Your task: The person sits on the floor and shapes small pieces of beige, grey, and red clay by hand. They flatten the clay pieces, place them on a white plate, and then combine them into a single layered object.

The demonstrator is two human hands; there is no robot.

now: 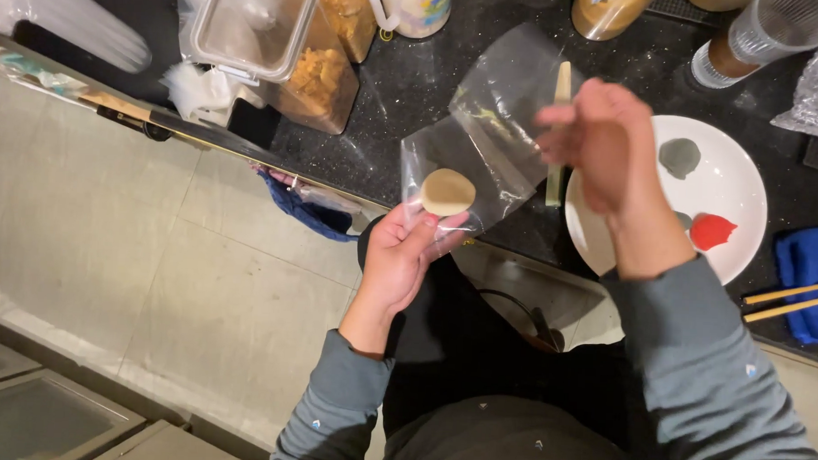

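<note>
Left hand (399,252): palm up, forearm angled in from below, fingers closed on pale dough disc (447,192) and corner of clear plastic sheet (494,133), just off counter (405,85) edge. Right hand (598,141): raised, motion-blurred above sheet; grip cannot be told. White plate (732,191) with grey and red dough lumps beside it. Open floor (154,266) left of edge.

A single head-worn camera looks steeply down from just above the person's own arms, close to both hands. It faces the edge of a dark tabletop (414,85) crossing the upper frame, with pale floor (154,275) at lower left.
</note>
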